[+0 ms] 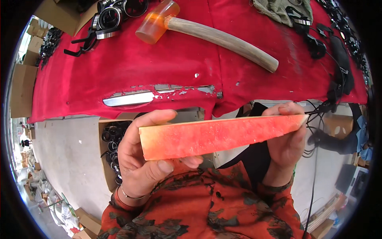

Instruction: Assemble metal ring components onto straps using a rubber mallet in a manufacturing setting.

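A long slice of watermelon [215,137] is held up level in front of my body, its red flesh facing up. It is thick and pale at the left end and tapers to a point at the right. My left hand [137,153] grips the thick end, thumb beneath and fingers around the edge. Around the narrow tip, my right hand [286,143] is closed, with part of its fingers behind the slice. Beyond the slice lies a mallet [223,38] with a clear orange head and a wooden handle, resting on the red cloth-covered table [131,71].
Black and silver ring-shaped parts [109,18] sit at the table's far left. Grey-green cloth [274,10] and a black strap with cables [342,67] lie at the right. The cloth is torn near the front edge. A cardboard box [104,159] of black parts stands below left.
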The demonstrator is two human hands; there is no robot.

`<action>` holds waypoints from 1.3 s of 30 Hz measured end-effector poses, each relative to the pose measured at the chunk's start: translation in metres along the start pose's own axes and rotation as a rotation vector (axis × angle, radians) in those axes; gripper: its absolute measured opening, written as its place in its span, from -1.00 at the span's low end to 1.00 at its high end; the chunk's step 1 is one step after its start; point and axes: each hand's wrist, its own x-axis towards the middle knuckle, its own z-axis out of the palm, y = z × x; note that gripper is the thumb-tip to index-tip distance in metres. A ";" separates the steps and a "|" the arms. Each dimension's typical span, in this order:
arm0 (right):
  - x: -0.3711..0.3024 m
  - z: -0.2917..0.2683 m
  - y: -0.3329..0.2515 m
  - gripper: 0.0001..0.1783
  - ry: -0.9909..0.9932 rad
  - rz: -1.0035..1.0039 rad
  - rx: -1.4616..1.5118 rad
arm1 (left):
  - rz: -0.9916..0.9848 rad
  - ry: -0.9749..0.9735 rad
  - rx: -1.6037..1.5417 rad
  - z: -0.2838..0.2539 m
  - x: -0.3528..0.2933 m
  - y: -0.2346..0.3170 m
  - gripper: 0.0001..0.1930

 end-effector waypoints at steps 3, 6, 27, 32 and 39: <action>-0.002 -0.005 0.002 -0.34 -0.018 0.007 0.042 | 0.032 0.095 0.124 0.013 -0.002 -0.004 -0.32; -0.001 -0.010 0.007 -0.41 -0.031 -0.069 0.110 | 0.072 0.198 0.223 0.020 -0.002 -0.009 -0.28; 0.001 -0.016 -0.004 -0.52 -0.103 0.091 0.340 | 0.130 0.013 0.168 0.019 -0.011 -0.019 -0.19; 0.005 -0.007 0.002 -0.53 -0.081 0.178 0.346 | 0.152 0.159 0.274 0.024 -0.014 -0.013 -0.33; 0.003 -0.010 0.002 -0.54 -0.083 0.153 0.390 | 0.124 0.120 0.284 0.022 -0.011 -0.012 -0.34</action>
